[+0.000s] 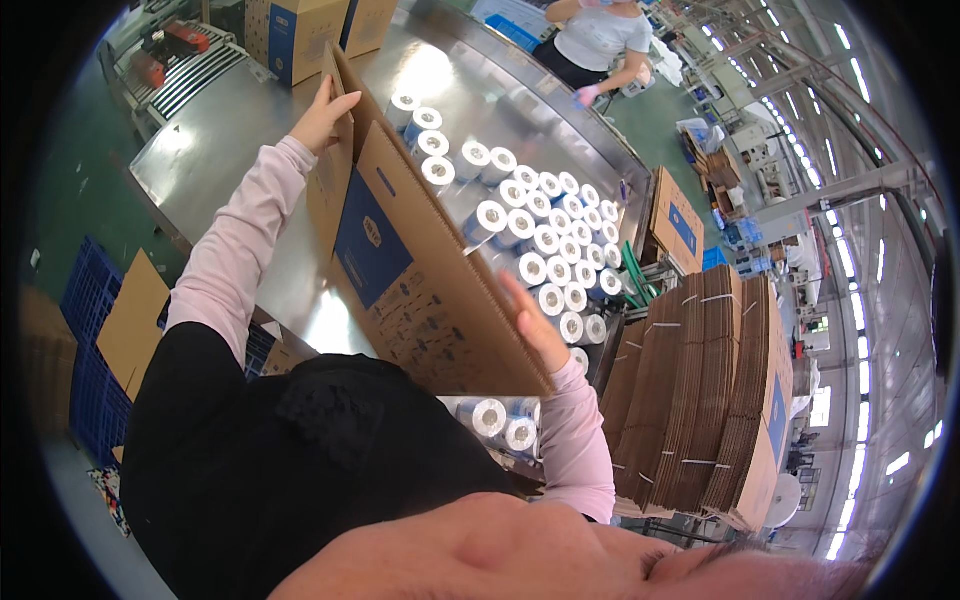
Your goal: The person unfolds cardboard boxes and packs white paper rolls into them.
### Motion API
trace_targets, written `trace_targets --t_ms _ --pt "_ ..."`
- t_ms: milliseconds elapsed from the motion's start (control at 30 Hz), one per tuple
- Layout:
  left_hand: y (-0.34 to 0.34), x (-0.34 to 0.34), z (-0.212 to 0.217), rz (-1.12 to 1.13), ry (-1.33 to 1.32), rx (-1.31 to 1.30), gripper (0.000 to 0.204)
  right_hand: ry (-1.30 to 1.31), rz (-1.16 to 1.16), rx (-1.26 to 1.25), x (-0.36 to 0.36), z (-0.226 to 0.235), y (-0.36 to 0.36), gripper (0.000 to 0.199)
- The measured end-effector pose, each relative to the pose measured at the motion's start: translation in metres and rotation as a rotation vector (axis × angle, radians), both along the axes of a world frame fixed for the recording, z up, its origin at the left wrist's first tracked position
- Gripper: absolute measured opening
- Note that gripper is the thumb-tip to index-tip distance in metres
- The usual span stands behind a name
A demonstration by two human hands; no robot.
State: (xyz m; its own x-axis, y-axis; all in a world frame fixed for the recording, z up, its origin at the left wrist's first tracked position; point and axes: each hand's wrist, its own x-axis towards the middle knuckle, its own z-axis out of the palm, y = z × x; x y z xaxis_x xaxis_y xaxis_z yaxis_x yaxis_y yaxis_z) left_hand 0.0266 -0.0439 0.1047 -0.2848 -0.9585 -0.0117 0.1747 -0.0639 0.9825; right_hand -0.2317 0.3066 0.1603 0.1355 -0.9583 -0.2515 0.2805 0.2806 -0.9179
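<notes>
A brown cardboard box (pixel 450 330) with a blue printed panel stands tilted in front of me, partly unfolded, above a metal table. My left hand (pixel 325 115) pinches its upper left edge near the flap. Along the box's right edge is my right hand (pixel 538 325), its fingers stretched out and partly behind the cardboard. Whether that palm presses on the box cannot be made out fully. Behind the box stand many white-topped rolls (pixel 545 240) in blue wrapping, in rows. A few more rolls (pixel 488 417) show below the box's lower edge.
The shiny metal table (pixel 220 150) reaches away to the left. Two closed cartons (pixel 300 40) stand at its far end beside a roller conveyor (pixel 205 75). Stacked flat cartons (pixel 680 380) rise at my right. Blue pallets (pixel 95 340) lie at left. A co-worker (pixel 600 45) stands across the table.
</notes>
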Motion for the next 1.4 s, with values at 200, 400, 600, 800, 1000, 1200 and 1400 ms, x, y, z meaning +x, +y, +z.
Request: trace_targets --t_ms 200,400,600,800,1000,1200,1400 --pt "0.026 0.034 0.021 -0.109 -0.112 0.049 0.092 1.667 0.371 -0.488 0.032 0.046 0.022 0.055" --pt "-0.008 0.069 0.055 -0.944 -0.347 -0.128 0.084 1.073 -0.124 0.112 -0.046 0.048 0.014 0.038" --pt "0.084 -0.011 0.118 -1.204 -1.312 -0.602 0.089 1.681 0.056 0.233 0.003 -0.012 -0.054 0.029" --pt "0.128 0.021 0.092 -1.444 -1.153 -0.622 0.083 1.647 0.063 0.149 0.004 -0.048 -0.053 0.022" --pt "0.088 -0.026 0.063 -0.842 -1.044 -1.207 0.067 1.826 -0.478 -0.594 -0.040 0.025 -0.049 0.052" --pt "0.074 -0.004 -0.013 0.213 -0.781 -1.130 0.066 1.907 -0.242 -0.356 0.013 -0.011 0.010 0.089" --pt "0.079 -0.005 -0.057 -0.562 -0.393 -0.128 0.057 1.334 -0.308 -0.279 -0.028 -0.079 0.065 0.044"
